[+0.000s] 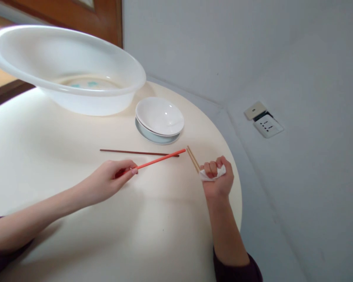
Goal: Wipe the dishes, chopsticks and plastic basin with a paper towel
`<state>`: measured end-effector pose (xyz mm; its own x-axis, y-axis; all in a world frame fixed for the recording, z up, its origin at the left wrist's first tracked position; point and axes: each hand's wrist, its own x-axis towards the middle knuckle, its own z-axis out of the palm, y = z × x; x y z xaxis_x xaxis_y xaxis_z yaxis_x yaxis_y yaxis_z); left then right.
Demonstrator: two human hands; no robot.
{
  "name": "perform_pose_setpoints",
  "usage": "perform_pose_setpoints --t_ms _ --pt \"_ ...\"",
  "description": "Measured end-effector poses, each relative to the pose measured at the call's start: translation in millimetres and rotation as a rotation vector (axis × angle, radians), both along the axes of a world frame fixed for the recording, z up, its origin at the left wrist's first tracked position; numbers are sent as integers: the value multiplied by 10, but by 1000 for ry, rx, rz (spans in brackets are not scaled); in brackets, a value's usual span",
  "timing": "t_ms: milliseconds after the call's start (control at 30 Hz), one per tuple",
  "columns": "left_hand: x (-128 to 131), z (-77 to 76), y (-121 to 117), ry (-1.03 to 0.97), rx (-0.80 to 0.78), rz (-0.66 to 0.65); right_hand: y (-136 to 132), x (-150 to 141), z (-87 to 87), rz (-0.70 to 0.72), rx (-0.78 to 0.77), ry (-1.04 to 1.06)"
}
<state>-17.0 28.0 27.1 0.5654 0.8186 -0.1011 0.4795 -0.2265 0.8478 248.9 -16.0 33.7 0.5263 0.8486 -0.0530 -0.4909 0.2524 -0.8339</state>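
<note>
My left hand (113, 178) pinches a red chopstick (161, 158) near one end, its other end pointing right and slightly up. Behind it a dark brown chopstick (129, 151) lies on the table, and the red one crosses in front of its right end. My right hand (219, 178) is closed in a fist around a crumpled white tissue (210, 174). Just left of that fist, two light wooden chopsticks (193, 158) lie side by side, their near ends close to the tissue. Whether the fist touches them I cannot tell.
Stacked white bowls (159, 113) stand behind the chopsticks. A large translucent white basin (91, 102) with liquid at its bottom is at the back left. The round cream table (120, 235) curves close to a wall with a power socket (267, 125) on the right.
</note>
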Motion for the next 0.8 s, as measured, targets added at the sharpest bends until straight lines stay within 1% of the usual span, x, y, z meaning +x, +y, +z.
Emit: perform_pose_setpoints --t_ms 67,133,200,267,333,400,467,533,600,633,700,733,767,800 --pt "10 6 -26 -14 25 16 38 -34 -39 -66 -30 14" --pt "25 -8 -60 -21 62 -11 68 -109 -71 -76 -64 27" --pt "37 -40 -81 -17 101 -46 78 -209 -98 -25 -85 32" --pt "40 -78 -81 0 123 -96 63 -323 -123 55 -81 -1" --pt "37 -113 -68 30 130 -149 32 -436 -152 132 -63 -88" --pt "29 -138 -53 65 146 -175 -4 -534 -181 189 -47 -204" --pt "20 -154 -42 98 184 -164 -37 -602 -201 217 -35 -323" --pt "10 -163 -35 119 236 -147 -61 -627 -198 211 -25 -443" --pt "-1 -172 -28 133 291 -120 -75 -596 -162 155 1 -580" --pt "-8 -178 -22 143 321 -102 -80 -554 -132 96 16 -656" --pt "-22 -197 -6 167 387 -61 -86 -411 -58 -97 11 -826" --pt "-28 -210 5 178 423 -42 -90 -311 -20 -208 -23 -924" --pt "-34 -225 19 185 460 -31 -94 -196 14 -312 -83 -1026" --pt "-38 -241 36 184 500 -26 -99 -71 41 -386 -164 -1134"
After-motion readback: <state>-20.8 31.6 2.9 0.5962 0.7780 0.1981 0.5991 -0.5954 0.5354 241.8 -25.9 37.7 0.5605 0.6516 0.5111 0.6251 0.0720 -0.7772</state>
